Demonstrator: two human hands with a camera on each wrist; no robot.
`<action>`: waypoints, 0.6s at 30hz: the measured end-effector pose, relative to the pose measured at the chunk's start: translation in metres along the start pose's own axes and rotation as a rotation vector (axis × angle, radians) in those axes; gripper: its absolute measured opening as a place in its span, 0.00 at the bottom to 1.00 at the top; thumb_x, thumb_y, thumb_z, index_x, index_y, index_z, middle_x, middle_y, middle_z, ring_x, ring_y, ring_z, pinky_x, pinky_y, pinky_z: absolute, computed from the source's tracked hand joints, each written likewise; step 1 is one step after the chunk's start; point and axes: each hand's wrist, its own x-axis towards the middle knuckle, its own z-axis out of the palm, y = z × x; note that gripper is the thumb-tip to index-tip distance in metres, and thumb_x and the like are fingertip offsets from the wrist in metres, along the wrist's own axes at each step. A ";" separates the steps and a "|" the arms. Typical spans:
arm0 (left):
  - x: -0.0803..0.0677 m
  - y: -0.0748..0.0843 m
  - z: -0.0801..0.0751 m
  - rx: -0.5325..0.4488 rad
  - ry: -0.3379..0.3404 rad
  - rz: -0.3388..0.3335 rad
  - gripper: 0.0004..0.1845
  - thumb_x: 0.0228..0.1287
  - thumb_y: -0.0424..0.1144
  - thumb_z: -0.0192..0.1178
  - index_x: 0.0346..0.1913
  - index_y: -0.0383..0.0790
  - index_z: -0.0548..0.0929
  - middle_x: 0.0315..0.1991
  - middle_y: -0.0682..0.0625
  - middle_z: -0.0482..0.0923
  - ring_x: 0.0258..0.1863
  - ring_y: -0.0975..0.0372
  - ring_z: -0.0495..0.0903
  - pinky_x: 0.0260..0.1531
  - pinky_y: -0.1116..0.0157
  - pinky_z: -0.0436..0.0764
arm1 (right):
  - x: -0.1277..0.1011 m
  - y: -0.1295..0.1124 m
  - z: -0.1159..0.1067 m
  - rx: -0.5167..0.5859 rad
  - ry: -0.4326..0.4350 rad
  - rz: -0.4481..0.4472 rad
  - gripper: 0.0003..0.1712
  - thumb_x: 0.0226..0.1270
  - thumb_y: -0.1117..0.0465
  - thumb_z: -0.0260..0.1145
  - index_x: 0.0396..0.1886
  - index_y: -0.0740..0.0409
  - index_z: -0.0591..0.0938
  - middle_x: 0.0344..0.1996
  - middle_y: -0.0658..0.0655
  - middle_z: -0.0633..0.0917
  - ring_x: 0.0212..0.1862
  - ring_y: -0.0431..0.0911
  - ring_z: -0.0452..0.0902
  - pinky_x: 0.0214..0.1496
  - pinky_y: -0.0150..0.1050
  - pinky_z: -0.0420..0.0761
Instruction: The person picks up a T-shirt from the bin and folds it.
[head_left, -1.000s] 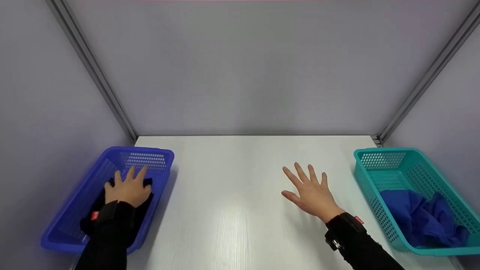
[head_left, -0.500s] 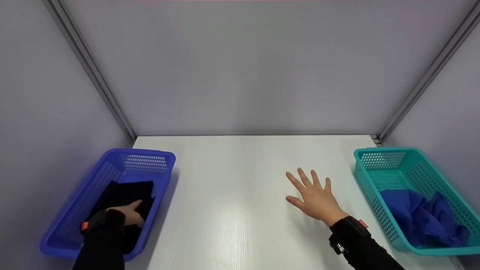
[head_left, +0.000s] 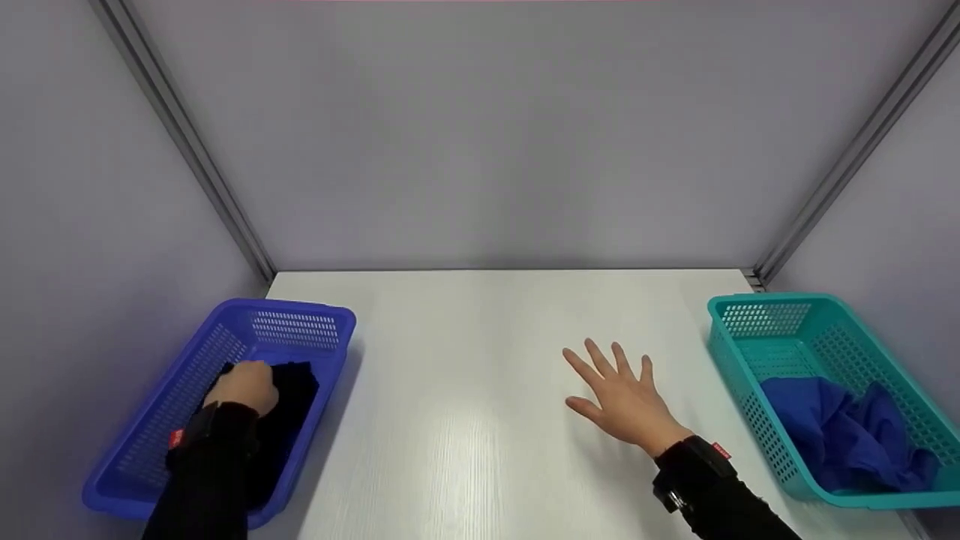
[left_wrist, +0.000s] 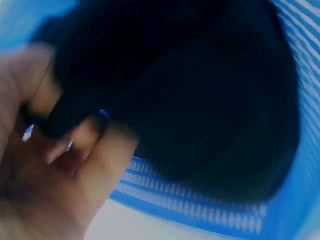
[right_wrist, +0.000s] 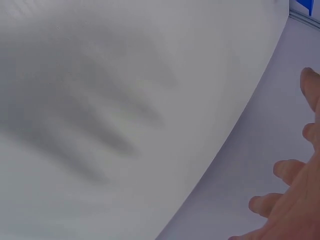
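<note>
A black cloth (head_left: 289, 405) lies in the blue plastic basket (head_left: 341, 337) at the left. My left hand (head_left: 246, 386) grips a fold of it, fingers curled; in the left wrist view the black cloth (left_wrist: 200, 115) hangs from between thumb and fingers, blurred, with the basket's slotted wall behind. Over the white table my right hand (head_left: 628, 401) hovers palm down, fingers spread and holding nothing. Its fingers (right_wrist: 287, 172) show at the right edge of the right wrist view, apart from the tabletop, which carries their shadow.
At the right stands a teal basket (head_left: 750, 420) with a crumpled blue cloth (head_left: 840, 431) in it. The white table (head_left: 465, 390) spans between both baskets. Grey panels (head_left: 510, 135) close off the back and both sides.
My left hand was spread over the black cloth, then reached toward its near part, and now grips it farther forward. The blue basket has shifted slightly right. My right hand has barely moved.
</note>
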 end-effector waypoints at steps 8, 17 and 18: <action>-0.005 0.060 -0.065 -0.221 0.522 -0.037 0.19 0.74 0.34 0.38 0.49 0.22 0.75 0.40 0.21 0.77 0.32 0.34 0.78 0.27 0.42 0.75 | 0.001 -0.016 0.000 0.070 -0.014 -0.043 0.43 0.76 0.37 0.61 0.84 0.41 0.59 0.82 0.60 0.57 0.80 0.71 0.50 0.72 0.79 0.49; -0.027 0.146 -0.112 -0.545 0.945 0.177 0.06 0.70 0.30 0.43 0.36 0.32 0.68 0.27 0.36 0.70 0.27 0.46 0.70 0.28 0.51 0.68 | 0.002 -0.037 -0.003 0.149 -0.046 -0.073 0.43 0.78 0.38 0.59 0.85 0.39 0.56 0.83 0.58 0.54 0.81 0.68 0.46 0.74 0.76 0.47; -0.029 0.154 -0.114 -0.571 0.972 0.211 0.05 0.69 0.30 0.43 0.36 0.32 0.68 0.27 0.37 0.69 0.27 0.48 0.69 0.28 0.53 0.67 | 0.003 -0.038 -0.003 0.153 -0.044 -0.076 0.43 0.78 0.38 0.59 0.85 0.39 0.56 0.83 0.58 0.54 0.81 0.68 0.46 0.74 0.76 0.47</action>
